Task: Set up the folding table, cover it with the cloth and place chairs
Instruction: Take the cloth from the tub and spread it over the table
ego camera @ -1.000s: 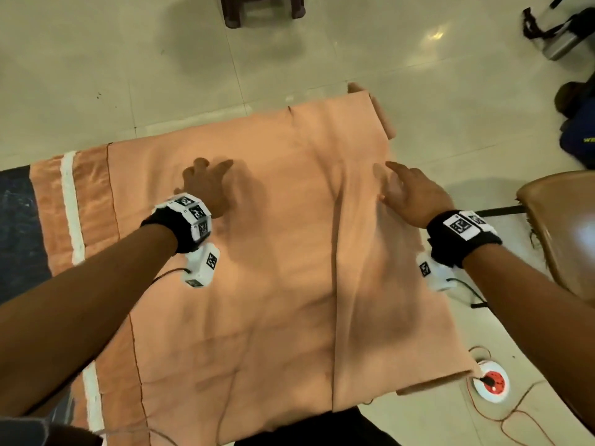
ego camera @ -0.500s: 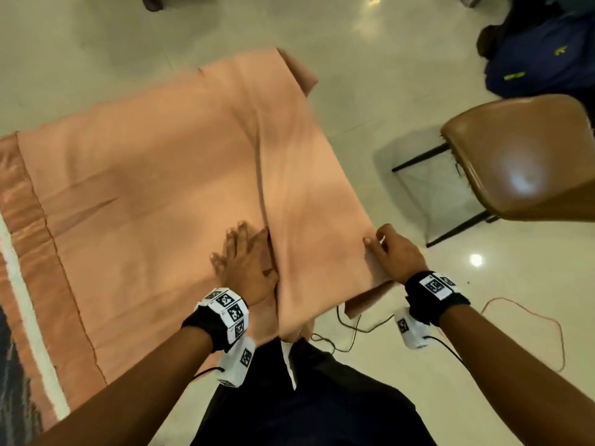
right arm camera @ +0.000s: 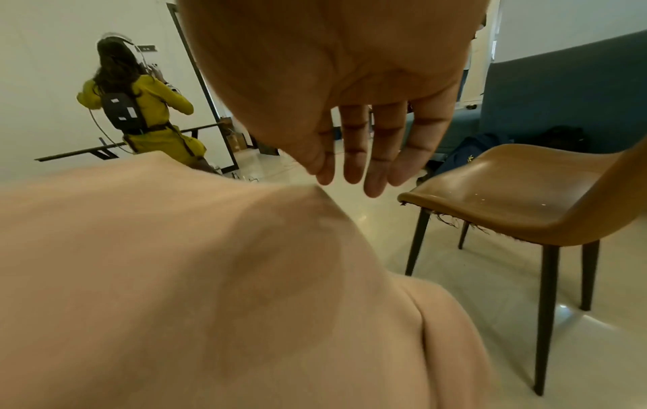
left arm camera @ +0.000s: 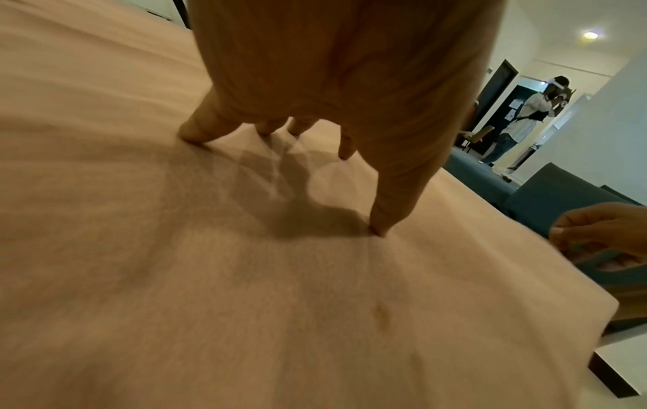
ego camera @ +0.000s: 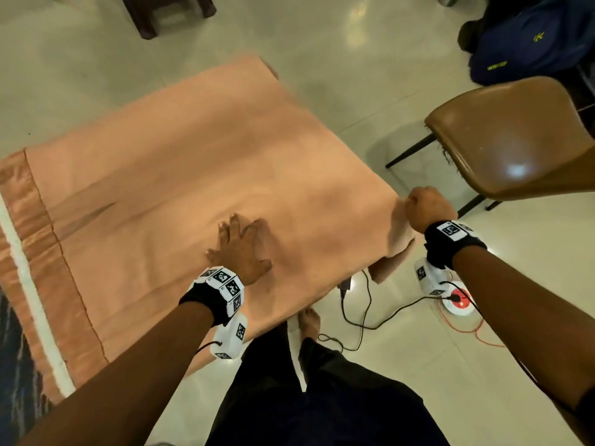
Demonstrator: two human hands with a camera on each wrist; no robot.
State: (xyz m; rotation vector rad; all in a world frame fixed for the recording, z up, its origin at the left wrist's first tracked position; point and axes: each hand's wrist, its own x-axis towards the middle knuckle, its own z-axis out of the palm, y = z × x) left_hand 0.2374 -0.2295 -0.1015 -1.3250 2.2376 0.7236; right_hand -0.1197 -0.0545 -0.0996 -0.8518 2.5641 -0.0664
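A peach cloth with a darker band and white stripe at its left end lies spread over the table, which is hidden beneath it. My left hand presses flat on the cloth near the front edge, fingers spread. At the cloth's near right corner is my right hand; in the right wrist view its fingers hang loosely just above that corner and hold nothing. A brown chair on thin black legs stands right of the table, close to my right hand.
A white and red power reel and black cables lie on the tiled floor by my feet. A blue backpack sits far right, a dark stool beyond the table. Other people stand in the background.
The long fold down the cloth has been smoothed flat. My left hand slid to the front middle of the cloth; my right hand went to the near right corner, which now drapes down.
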